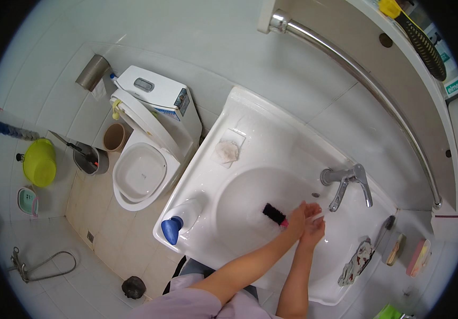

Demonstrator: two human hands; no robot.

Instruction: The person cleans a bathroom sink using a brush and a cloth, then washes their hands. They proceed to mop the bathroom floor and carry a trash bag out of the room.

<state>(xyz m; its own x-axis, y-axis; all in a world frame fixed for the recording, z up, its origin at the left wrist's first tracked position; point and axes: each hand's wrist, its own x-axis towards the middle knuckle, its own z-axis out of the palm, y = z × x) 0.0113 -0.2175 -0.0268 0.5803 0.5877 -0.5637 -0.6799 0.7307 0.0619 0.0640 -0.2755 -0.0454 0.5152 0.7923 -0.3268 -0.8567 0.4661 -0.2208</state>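
Observation:
My left hand [301,217] and my right hand [313,231] are together over the right side of the white washbasin [249,195], close below the spout of the chrome mixer tap [342,177]. My right palm faces up with its fingers apart. The left hand lies against it, fingers loosely spread. A pale streak shows between them; whether it is water or a thin object is unclear. A brush [274,214] with black bristles and a pink handle lies in the bowl, its handle partly hidden under my left forearm.
On the basin's left ledge are a white bottle with a blue cap [172,230] and a pale lump [227,151]. A crumpled patterned cloth [357,261] and a thin bottle brush [384,227] lie on the right rim. A mirror cabinet with a chrome rail [356,71] overhangs the back; a toilet [149,159] stands left.

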